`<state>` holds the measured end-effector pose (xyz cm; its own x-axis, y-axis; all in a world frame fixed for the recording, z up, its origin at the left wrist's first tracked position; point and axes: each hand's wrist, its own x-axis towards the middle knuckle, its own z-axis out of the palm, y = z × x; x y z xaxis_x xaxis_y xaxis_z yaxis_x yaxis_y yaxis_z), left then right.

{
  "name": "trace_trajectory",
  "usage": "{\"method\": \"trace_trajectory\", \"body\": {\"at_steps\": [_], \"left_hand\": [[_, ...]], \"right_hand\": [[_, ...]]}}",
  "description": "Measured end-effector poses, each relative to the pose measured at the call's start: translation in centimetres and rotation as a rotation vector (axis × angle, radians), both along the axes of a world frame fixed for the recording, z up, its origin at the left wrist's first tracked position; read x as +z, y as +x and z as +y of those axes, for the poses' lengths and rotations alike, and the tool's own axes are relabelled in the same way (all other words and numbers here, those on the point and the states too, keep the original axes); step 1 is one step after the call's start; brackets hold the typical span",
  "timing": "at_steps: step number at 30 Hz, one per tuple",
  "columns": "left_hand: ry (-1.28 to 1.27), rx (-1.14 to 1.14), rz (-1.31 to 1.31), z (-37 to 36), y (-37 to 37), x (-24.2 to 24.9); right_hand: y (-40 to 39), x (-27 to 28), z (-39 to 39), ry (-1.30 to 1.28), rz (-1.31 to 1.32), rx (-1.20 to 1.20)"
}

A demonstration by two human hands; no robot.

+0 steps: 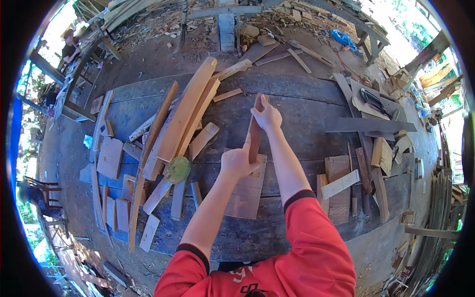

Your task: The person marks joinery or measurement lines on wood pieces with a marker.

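Observation:
A narrow reddish-brown wood strip (255, 132) is held lengthwise over the dark workbench (297, 143), pointing away from me. My left hand (238, 162) is closed round its near end. Farther along, my right hand (267, 115) grips the strip close to its far end. Under and beside my left hand lies a flat wooden board (247, 195). Left of the strip rest a short wood block (204, 140) and a round green object (178, 170), whose kind I cannot make out.
Long thick timbers (185, 116) lie at the bench's left, with several small offcuts around them. At the right are a handsaw-like tool (373, 101), a long flat plank (368, 125) and more boards (338, 183). A person (70, 47) is at the far left.

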<state>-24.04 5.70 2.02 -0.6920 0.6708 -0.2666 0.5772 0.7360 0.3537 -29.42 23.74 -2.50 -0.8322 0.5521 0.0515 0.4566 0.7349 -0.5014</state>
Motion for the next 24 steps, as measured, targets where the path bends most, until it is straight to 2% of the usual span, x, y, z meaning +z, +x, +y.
{"method": "trace_trajectory", "body": {"at_steps": [2,5,9,13,18,24], "left_hand": [[0.019,0.000,0.014,-1.3,1.7,1.5],[0.083,-0.016,0.080,-4.7,6.2,1.8],[0.240,-0.052,0.135,-11.3,15.0,0.2],[0.196,-0.082,0.020,-16.8,21.6,-0.9],[0.134,-0.159,-0.112,-20.2,25.5,-1.9],[0.053,-0.151,-0.166,-17.5,24.0,-2.0]], "right_hand": [[1.4,3.3,-1.5,-0.026,-0.001,0.004],[5.7,4.4,-4.7,-0.018,0.075,0.030],[14.1,3.4,-10.9,-0.014,0.060,0.070],[21.6,1.4,-16.7,-0.050,-0.051,0.085],[27.5,0.1,-19.9,-0.125,-0.108,-0.011],[25.6,-0.1,-17.9,-0.112,-0.063,0.009]]}}
